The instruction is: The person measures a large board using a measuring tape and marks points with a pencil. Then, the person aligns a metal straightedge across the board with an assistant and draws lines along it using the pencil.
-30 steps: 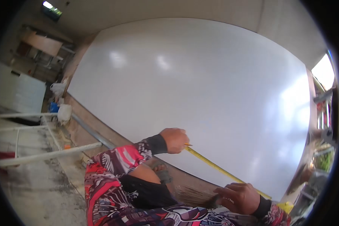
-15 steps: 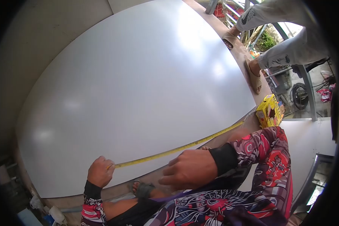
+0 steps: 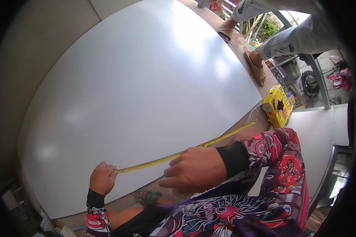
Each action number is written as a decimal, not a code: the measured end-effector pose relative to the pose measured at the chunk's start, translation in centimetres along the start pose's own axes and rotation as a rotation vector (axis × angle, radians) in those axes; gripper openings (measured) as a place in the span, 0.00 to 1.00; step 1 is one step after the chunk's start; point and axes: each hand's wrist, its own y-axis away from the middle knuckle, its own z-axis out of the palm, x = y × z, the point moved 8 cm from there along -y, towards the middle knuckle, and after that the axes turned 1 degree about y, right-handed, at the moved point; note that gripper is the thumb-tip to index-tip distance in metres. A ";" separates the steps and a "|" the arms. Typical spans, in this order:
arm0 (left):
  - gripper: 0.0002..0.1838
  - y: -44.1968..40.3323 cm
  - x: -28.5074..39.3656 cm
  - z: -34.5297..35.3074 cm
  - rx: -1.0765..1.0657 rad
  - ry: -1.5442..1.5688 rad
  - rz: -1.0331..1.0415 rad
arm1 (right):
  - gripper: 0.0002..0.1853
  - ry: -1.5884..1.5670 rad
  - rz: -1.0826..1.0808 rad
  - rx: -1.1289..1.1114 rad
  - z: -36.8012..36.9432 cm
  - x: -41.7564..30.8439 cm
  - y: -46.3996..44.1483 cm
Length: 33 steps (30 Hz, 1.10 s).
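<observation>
A yellow tape measure (image 3: 146, 162) runs out over the near edge of a large glossy white sheet (image 3: 118, 91). Closed around its left end is my left hand (image 3: 103, 178); a small orange-brown bit shows by the fingertips, too small to name. The far end of the blade lies near a yellow box. My right hand (image 3: 199, 169) hovers palm down in front of the blade's middle and hides part of it. Its fingers are loosely bent and a little apart, slightly blurred, with nothing visible in them; the thumb is hidden.
The yellow box (image 3: 278, 106) with a torn opening stands by the sheet's right corner. Another person's sandalled foot (image 3: 257, 68) is at the right edge of the sheet. My own foot (image 3: 148, 196) is below the near edge. A coiled black cable (image 3: 310, 84) lies beyond.
My right hand has moved slightly left and up, now covering part of the blade. My left hand keeps its grip on the tape measure. The whole view has shifted a little.
</observation>
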 end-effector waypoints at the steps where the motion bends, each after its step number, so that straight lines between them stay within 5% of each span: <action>1: 0.07 -0.3 -0.1 0.1 0.009 0.006 0.000 | 0.12 0.006 0.024 0.022 -1.2 0.4 0.3; 4: 0.07 -0.8 -0.5 0.3 0.019 -0.005 -0.013 | 0.12 0.029 0.093 0.231 -4.8 2.1 2.6; 10: 0.05 -1.7 -1.6 -0.7 0.108 -0.076 -0.040 | 0.20 0.113 0.317 0.243 -5.5 8.4 8.0; 18: 0.03 -8.1 0.2 -7.1 0.114 -0.264 0.089 | 0.27 -0.006 0.613 0.127 6.6 25.1 14.6; 26: 0.02 -26.9 6.5 -15.4 0.185 -0.398 0.388 | 0.13 -0.571 0.728 0.712 11.1 29.7 23.0; 33: 0.05 -44.5 20.9 -14.0 0.199 -0.487 0.717 | 0.07 -0.210 0.972 1.106 13.6 32.6 35.6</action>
